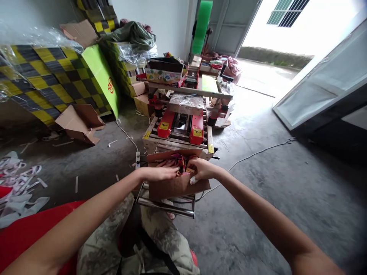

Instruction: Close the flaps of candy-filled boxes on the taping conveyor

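An open cardboard box sits on the near end of the roller conveyor, its flaps standing up. Small, colourful wrapped packets, mostly red and pink, fill it. My left hand lies over the box's left side, fingers stretched out flat at the packets. At the right side, my right hand has its fingers curled over the edge into the box, with the thumb outside on the cardboard. Something white covers the thumb's tip. The ends of the fingers are partly hidden among the packets.
Beyond the box stands a carton-sealing machine with red side belts and a green tape roll. A power strip hangs at the conveyor's left. Yellow-black carton stacks, cardboard scrap and a floor cable lie around.
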Demonstrator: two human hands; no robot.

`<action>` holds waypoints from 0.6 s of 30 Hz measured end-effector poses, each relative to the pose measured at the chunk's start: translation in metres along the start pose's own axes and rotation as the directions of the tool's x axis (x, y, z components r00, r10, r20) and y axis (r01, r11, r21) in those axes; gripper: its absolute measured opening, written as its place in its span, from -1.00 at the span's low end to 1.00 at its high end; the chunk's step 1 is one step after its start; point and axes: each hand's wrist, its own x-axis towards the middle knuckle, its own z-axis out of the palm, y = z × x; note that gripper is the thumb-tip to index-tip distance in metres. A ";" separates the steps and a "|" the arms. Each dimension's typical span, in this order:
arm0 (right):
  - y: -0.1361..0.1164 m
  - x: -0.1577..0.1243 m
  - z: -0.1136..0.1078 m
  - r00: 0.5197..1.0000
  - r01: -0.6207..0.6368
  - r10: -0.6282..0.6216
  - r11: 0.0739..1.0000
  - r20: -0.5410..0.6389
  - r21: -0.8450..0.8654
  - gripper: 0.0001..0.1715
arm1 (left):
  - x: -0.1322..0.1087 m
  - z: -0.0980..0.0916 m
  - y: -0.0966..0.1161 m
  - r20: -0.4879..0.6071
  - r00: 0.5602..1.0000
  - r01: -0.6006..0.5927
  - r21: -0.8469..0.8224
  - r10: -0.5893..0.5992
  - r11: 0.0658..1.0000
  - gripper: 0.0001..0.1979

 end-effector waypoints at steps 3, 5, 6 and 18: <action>-0.002 0.003 0.000 0.999 -0.040 0.040 0.999 -0.034 -0.001 -0.45 | -0.009 0.005 0.013 -0.055 0.995 0.086 -0.059 -0.089 0.995 -0.35; -0.007 -0.004 0.003 0.993 -0.024 0.022 1.000 -0.115 -0.019 -0.45 | -0.016 0.027 0.030 -0.142 0.975 0.164 -0.054 -0.170 0.985 -0.17; -0.010 -0.009 0.008 0.974 -0.035 0.026 0.999 -0.223 -0.038 -0.43 | -0.019 0.041 0.040 -0.223 0.946 0.226 -0.073 -0.236 0.971 -0.14; -0.099 -0.038 0.115 0.838 -0.359 0.296 0.932 -0.458 -0.054 -0.42 | -0.061 0.099 0.110 -0.719 0.623 -0.196 -0.525 -0.308 0.828 -0.39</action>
